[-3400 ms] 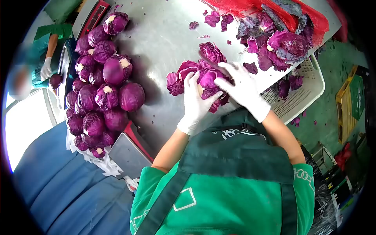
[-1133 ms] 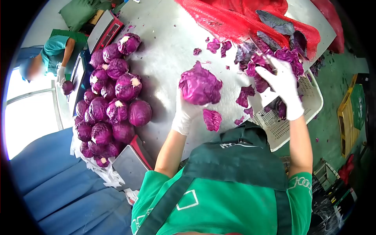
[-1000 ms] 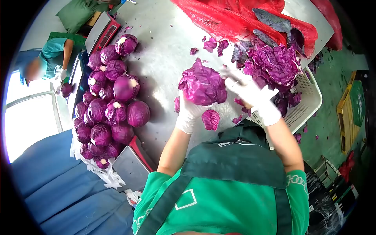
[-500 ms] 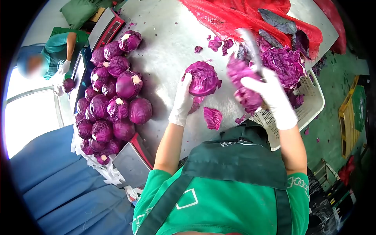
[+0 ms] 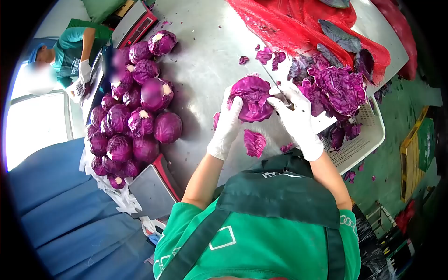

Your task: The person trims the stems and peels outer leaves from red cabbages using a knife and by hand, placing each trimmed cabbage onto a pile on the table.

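A red cabbage (image 5: 254,99) sits on the metal table in front of me, its outer leaves ruffled. My left hand (image 5: 228,122), in a white glove, grips its left side with the thumb on top. On its right side, my gloved right hand (image 5: 297,116) is closed round a knife (image 5: 278,86), whose thin blade points up and away. My right fingers are close against the cabbage; whether they touch it I cannot tell. Just below the cabbage lies a loose purple leaf (image 5: 255,143). Beyond it are several small leaf scraps (image 5: 264,56).
Many red cabbages (image 5: 119,119) are piled at the left beside a scale (image 5: 156,189). To the right, a white perforated basket (image 5: 368,142) holds peeled leaves (image 5: 338,91). A red mesh bag (image 5: 298,28) lies at the back. A co-worker (image 5: 70,56) stands at the far left.
My right hand has let go of the blurred bunch of leaves near the basket and moved left to the cabbage with the knife. The cabbage has shifted slightly right and turned.
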`<state>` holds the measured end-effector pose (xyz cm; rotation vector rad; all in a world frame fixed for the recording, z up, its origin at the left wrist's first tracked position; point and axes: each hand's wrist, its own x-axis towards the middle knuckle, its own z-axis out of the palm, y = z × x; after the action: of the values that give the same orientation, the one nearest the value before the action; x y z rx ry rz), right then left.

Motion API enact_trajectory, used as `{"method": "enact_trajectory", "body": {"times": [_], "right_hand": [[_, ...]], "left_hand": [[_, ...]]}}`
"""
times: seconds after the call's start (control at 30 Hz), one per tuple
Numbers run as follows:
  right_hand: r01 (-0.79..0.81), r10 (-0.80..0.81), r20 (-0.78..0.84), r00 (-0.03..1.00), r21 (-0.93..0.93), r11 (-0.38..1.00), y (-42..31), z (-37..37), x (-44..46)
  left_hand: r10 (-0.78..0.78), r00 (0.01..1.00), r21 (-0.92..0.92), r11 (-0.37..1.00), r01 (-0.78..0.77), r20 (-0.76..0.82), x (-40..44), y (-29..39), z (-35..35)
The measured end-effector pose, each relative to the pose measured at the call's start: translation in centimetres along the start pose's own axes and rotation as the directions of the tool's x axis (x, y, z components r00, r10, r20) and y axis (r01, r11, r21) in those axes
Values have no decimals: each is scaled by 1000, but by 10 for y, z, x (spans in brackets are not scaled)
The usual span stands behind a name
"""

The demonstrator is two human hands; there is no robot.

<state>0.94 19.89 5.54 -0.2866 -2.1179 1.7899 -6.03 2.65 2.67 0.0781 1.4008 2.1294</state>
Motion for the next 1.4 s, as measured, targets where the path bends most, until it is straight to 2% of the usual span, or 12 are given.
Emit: {"method": "enact_trajectory", "body": {"times": [0.23, 0.3, 0.5, 0.57, 0.63, 0.7, 0.77, 0.83, 0.9, 1.1, 1.17, 1.4], "right_hand": [[-506, 580, -36, 814, 446, 738, 28, -49, 20], [-583, 614, 1, 789, 314, 749, 30, -41, 14], [-642, 589, 400, 702, 714, 280, 13, -11, -12], [-509, 353, 383, 854, 757, 410, 28, -16, -16], [-454, 264, 369, 891, 718, 528, 9, -18, -8], [-472, 253, 410, 876, 626, 621, 11, -17, -2], [-509, 280, 451, 847, 538, 672, 9, -15, -1], [-534, 302, 479, 824, 478, 698, 7, -13, 1], [-527, 280, 515, 810, 430, 733, 4, -11, 1], [-355, 243, 324, 914, 353, 866, -4, 5, 9], [-563, 468, 316, 825, 516, 645, -15, 14, 14], [-519, 428, 293, 855, 441, 733, -2, 25, 23]], "left_hand": [[-59, 993, -200, 976, 79, 105, -12, 5, -7], [173, 954, 247, 940, -234, 245, -16, 37, 12], [428, 743, 613, 422, -668, 515, -21, 48, 24], [273, 936, 565, 746, -352, 221, -34, 51, 23], [-134, 930, 180, 981, 75, 341, -41, 54, 13], [-144, 958, -227, 953, 202, 247, -55, 33, 19], [-245, 965, -50, 967, 250, 87, -52, 26, 18], [-252, 956, -581, 760, 292, 150, -57, 43, 24], [-216, 966, -576, 775, 259, 143, -58, 34, 18], [87, 990, -80, 994, -79, 110, -59, 44, 13], [59, 994, -37, 998, -56, 89, -62, 47, 17], [375, 908, 496, 762, -417, 188, -64, 39, 6]]}}
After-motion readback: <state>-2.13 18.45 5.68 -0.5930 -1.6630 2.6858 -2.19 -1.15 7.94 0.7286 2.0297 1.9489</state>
